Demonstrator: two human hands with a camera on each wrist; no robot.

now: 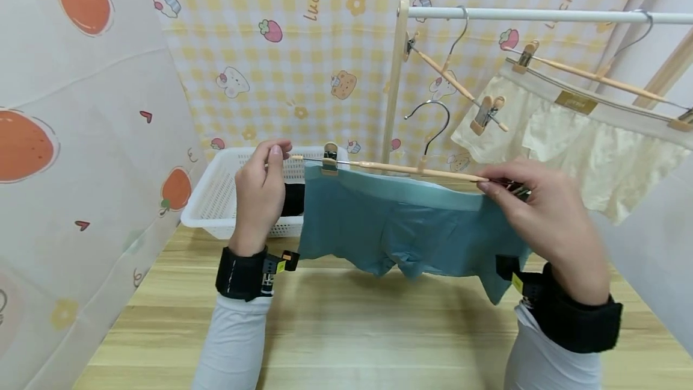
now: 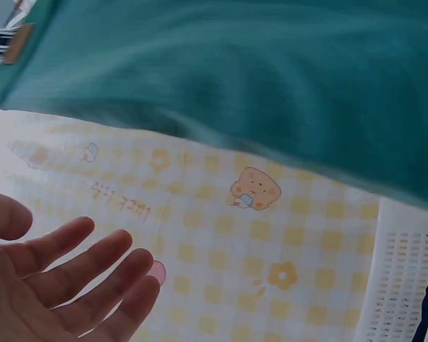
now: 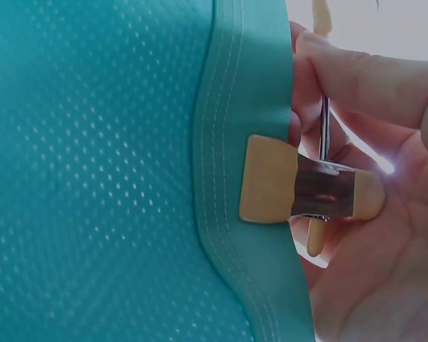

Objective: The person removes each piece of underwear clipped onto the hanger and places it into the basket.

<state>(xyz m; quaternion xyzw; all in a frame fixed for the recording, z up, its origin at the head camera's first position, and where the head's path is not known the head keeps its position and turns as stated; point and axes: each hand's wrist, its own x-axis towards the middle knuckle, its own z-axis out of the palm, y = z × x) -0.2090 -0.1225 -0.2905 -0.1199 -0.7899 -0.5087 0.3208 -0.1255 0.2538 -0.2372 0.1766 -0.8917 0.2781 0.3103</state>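
A pair of teal briefs (image 1: 400, 233) hangs by its waistband from a wooden clip hanger (image 1: 390, 167), held level above the table. My right hand (image 1: 495, 184) pinches the hanger's right end at its clip. In the right wrist view that clip (image 3: 271, 178) bites the teal waistband (image 3: 235, 85), with my fingers (image 3: 357, 78) curled round the metal rod. My left hand (image 1: 273, 158) is at the hanger's left end, fingertip by the rod, beside the left clip (image 1: 329, 158). In the left wrist view its fingers (image 2: 93, 278) lie straight and hold nothing, under the teal fabric (image 2: 271, 78).
A white mesh basket (image 1: 216, 197) with a dark garment (image 1: 292, 200) stands behind my left hand. At the back right, a rack rail (image 1: 541, 15) carries an empty clip hanger (image 1: 455, 83) and cream shorts (image 1: 585, 149). The wooden table (image 1: 352, 330) lies below; patterned cloth walls surround.
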